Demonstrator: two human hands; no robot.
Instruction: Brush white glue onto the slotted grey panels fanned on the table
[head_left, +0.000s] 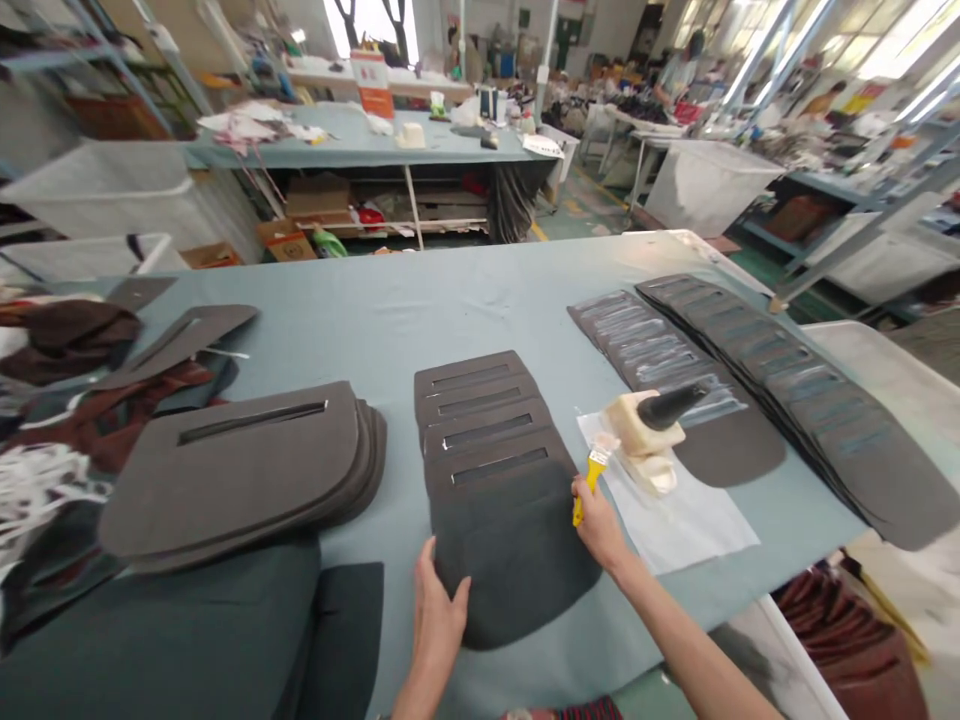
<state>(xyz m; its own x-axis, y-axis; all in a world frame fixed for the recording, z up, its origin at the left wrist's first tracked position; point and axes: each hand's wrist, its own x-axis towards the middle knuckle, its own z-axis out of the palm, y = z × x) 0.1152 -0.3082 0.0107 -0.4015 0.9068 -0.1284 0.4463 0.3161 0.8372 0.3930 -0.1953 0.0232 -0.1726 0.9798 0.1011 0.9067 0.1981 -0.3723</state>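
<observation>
In the lower right of centre, the right hand (598,522) is holding a yellow-handled brush (592,478), its fingers curling round the handle and the bristles pointing up the frame. In the lower centre, the left hand (441,605) is touching the near left edge of the fanned grey panels (517,580), its thumb and forefinger standing wide apart. These panels are overlapping in the middle of the frame, their slots showing in steps above a broad plain front. Just right of the brush, a cream-coloured block (626,425) with a dark cone (670,405) is standing over a white sheet (709,530). At the right, overlapping rows of panels (847,400) are bearing glossy streaks. At left of centre, a slotted panel stack (240,485) is lying on the blue-green tabletop (480,295), with dark fabric (187,640) filling the lower left corner. At the top, an orange-and-white box (373,85) is standing on another tabletop (442,152); in the upper right, a person (677,75) is appearing blurred.
</observation>
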